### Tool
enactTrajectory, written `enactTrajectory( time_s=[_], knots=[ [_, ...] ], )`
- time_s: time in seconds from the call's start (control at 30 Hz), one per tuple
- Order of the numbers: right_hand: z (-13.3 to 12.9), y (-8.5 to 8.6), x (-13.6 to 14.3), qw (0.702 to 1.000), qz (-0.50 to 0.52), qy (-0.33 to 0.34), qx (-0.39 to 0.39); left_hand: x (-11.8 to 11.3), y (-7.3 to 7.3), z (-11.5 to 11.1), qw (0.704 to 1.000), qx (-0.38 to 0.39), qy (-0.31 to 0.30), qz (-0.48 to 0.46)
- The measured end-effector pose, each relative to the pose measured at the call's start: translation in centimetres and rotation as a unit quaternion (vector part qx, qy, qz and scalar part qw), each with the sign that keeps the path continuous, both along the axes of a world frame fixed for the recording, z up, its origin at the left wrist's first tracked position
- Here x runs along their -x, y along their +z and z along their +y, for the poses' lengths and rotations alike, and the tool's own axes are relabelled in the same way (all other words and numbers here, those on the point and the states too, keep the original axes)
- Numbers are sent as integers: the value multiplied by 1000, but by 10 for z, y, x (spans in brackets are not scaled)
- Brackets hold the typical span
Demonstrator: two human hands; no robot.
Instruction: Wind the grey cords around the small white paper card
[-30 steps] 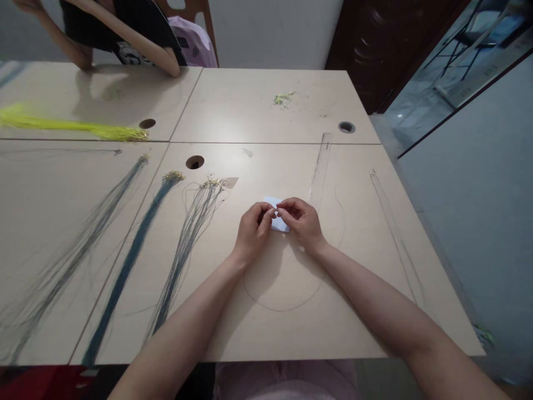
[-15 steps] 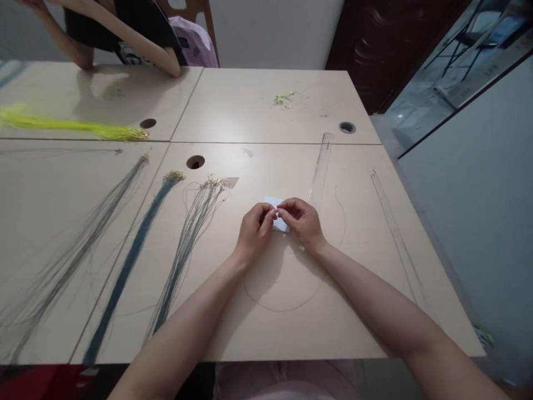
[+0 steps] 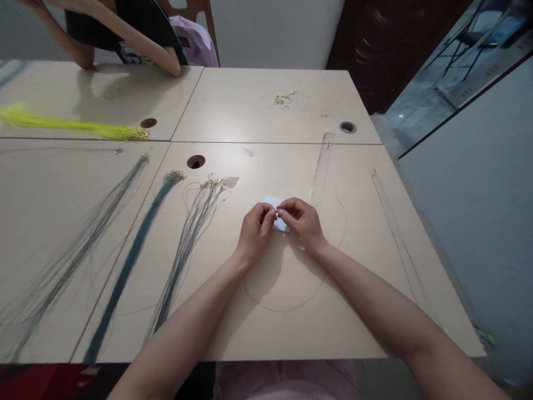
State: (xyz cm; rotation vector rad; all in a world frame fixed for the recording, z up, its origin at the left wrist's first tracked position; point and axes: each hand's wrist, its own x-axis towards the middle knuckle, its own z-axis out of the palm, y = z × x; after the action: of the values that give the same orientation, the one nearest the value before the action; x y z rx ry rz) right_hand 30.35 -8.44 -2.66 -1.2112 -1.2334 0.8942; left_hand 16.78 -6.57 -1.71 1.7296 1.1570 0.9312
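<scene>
Over a small white-blue card [image 3: 283, 225], my left hand [image 3: 256, 229] and my right hand [image 3: 303, 222] meet at their fingertips. Both are closed in a pinch at one spot. A thin grey cord [image 3: 287, 310] curves across the tabletop below them, passing under my right forearm and rising toward my left hand. Its other end lies loose right of my right hand. The pinched bit between the fingertips is tiny and mostly hidden; it appears to be part of this cord. A clear ruler [image 3: 320, 166] lies just beyond my right hand.
Left of my arms lie bundles of grey cords [image 3: 189, 239], teal cords [image 3: 137, 250] and more grey cords [image 3: 100, 222], with gold-coloured ends. Yellow cords [image 3: 75, 125] lie farther back. Two thin cords [image 3: 393, 225] are at right. Scraps [image 3: 284, 98] and a person's forearms [image 3: 137, 47] are across the table.
</scene>
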Motion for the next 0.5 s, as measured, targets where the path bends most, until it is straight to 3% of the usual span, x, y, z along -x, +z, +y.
enactTrajectory(
  time_s=[0.5],
  knots=[
    [0, -1, 1, 1000, 12, -2, -7, -1, 0, -1, 1000, 0, 1, 8]
  ],
)
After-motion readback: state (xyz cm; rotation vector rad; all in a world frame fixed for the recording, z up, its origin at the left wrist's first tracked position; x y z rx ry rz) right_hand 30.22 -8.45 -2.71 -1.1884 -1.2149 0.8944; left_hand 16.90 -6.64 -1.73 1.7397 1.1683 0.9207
